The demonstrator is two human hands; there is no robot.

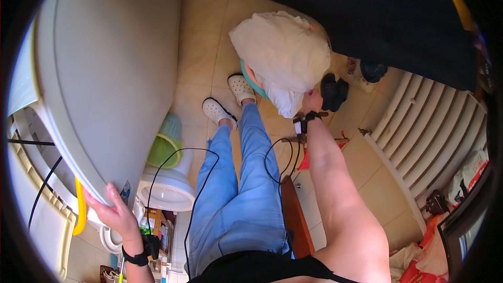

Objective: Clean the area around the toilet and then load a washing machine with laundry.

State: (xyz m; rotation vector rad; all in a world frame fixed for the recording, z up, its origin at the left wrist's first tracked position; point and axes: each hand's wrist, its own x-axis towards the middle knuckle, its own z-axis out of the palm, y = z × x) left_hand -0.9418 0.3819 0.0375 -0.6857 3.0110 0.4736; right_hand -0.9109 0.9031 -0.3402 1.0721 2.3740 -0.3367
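Note:
My left hand (112, 208) grips the rim of a large grey-white appliance (118, 55), likely a washing machine, on the left. The thumb lies on the outer face and the other fingers curl over the edge. Ahead of my feet, a heap of white cloth (281, 47) fills a basin with a teal rim (247, 76) and overhangs it. My right hand (312, 102) reaches down to the right side of this heap, its fingers curled at a bunched fold of white cloth (289, 100). The fingertips are partly hidden. Both wrists wear black straps with small devices.
A green bin (165, 145) and a white toilet (169, 190) stand between the appliance and my legs. Black footwear (334, 91) lies beside my right hand. A white radiator (428, 133) and dark hanging fabric (393, 19) bound the right side. Black cables (196, 149) loop across my legs.

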